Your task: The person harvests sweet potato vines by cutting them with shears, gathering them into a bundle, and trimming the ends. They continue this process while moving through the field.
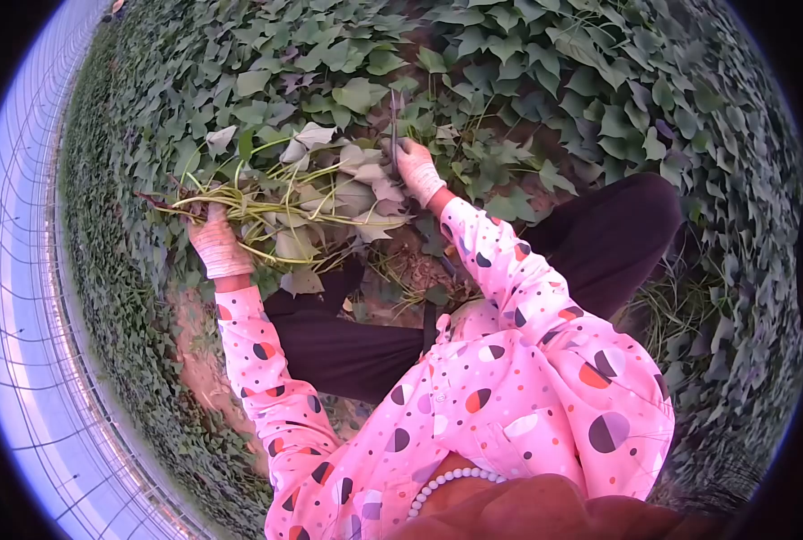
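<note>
My left hand (218,245), in a pale glove, is closed round the stem ends of a bunch of cut leafy vines (266,205). The long green stems stretch to the right, and many of their leaves show pale undersides. My right hand (417,171), also gloved, grips a pair of dark scissors (394,135) with the blades pointing away from me. It is at the leafy end of the bunch, where leaves overlap the scissors' lower part. Growing vines (500,153) lie just beyond and to the right of it.
Dense leafy vines (599,54) cover the ground ahead and on both sides. Bare soil (208,351) shows at the left by my bent legs (347,346). Further left runs a translucent greenhouse wall (23,297) with a grid frame.
</note>
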Motion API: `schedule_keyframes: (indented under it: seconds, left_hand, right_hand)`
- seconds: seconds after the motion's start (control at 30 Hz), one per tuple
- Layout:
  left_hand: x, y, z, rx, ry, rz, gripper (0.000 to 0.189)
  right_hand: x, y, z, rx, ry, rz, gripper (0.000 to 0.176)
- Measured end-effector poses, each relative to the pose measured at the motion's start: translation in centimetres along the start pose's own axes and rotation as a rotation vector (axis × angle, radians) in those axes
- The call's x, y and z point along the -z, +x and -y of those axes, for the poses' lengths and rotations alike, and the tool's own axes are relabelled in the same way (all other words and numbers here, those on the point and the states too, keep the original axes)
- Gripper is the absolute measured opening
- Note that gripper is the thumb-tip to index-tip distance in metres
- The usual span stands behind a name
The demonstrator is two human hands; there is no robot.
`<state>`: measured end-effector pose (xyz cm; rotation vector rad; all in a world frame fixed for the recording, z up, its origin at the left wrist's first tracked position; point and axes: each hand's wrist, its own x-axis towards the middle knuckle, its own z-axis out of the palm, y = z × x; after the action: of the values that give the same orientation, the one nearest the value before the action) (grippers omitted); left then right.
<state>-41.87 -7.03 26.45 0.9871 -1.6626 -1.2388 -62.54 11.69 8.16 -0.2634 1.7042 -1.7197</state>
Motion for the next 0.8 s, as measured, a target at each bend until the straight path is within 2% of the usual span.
schedule_keyframes:
  seconds: [0.03, 0.07, 0.1, 0.13, 0.17, 0.23, 0.27, 0.33, 0.37, 0.43, 0.53, 0.57, 0.63, 0.67, 0.8]
  left_hand:
    - [0.5, 0.3, -0.5, -0.018, -0.012, -0.111, 0.039]
    - [1.0, 0.3, -1.2, -0.017, 0.017, -0.193, 0.041]
    - [2.1, 1.1, -0.7, -0.051, -0.086, -0.192, 0.042]
    - [2.1, 1.0, -1.1, -0.092, -0.021, -0.217, 0.042]
    - [2.0, 0.8, -1.9, -0.133, 0.048, -0.239, 0.041]
    - [0.7, -0.4, -4.2, -0.175, 0.132, -0.266, 0.042]
    - [0.4, -0.7, -4.7, -0.221, 0.208, -0.293, 0.043]
    - [0.8, -0.4, -4.3, -0.187, 0.200, -0.297, 0.046]
    - [1.3, 0.0, -4.2, -0.160, 0.187, -0.293, 0.048]
    - [2.0, 0.7, -3.4, -0.117, 0.140, -0.279, 0.051]
    - [2.4, 0.8, -3.2, -0.097, 0.285, -0.227, 0.056]
    - [2.3, 0.7, -3.2, -0.093, 0.289, -0.230, 0.056]
    - [2.0, 0.5, -3.3, -0.103, 0.303, -0.180, 0.050]
    - [1.6, 0.5, -3.2, -0.113, 0.302, -0.157, 0.048]
    - [1.1, 0.0, -2.9, -0.133, 0.308, -0.173, 0.043]
  right_hand:
    - [2.4, 2.5, -5.6, 0.058, -0.511, -0.178, 0.051]
    - [5.4, 2.8, -9.9, -0.119, -0.596, -0.190, 0.060]
    - [8.4, 2.2, -13.4, -0.321, -0.733, -0.181, 0.063]
    - [11.3, 1.9, -18.8, -0.557, -0.891, -0.083, 0.064]
    - [12.6, -1.3, -19.2, -0.556, -1.069, -0.033, 0.063]
    - [15.2, -3.9, -25.2, -0.515, -1.019, -0.150, 0.060]
    - [14.6, -3.9, -24.7, -0.519, -1.020, -0.144, 0.060]
    - [12.9, -3.4, -21.9, -0.550, -0.755, -0.186, 0.057]
    - [11.8, -3.6, -19.9, -0.444, -0.729, -0.203, 0.058]
    - [11.0, -2.1, -20.0, -0.424, -0.741, -0.043, 0.066]
    - [10.5, 3.2, -27.0, -0.530, -0.780, -0.038, 0.071]
    - [10.4, 3.4, -25.1, -0.533, -0.782, -0.033, 0.071]
    - [9.7, 2.6, -19.2, -0.884, -0.331, 0.028, 0.074]
    - [9.8, 3.3, -18.6, -0.928, -0.218, 0.058, 0.073]
    - [10.3, 5.3, -21.0, -0.770, -0.056, 0.175, 0.071]
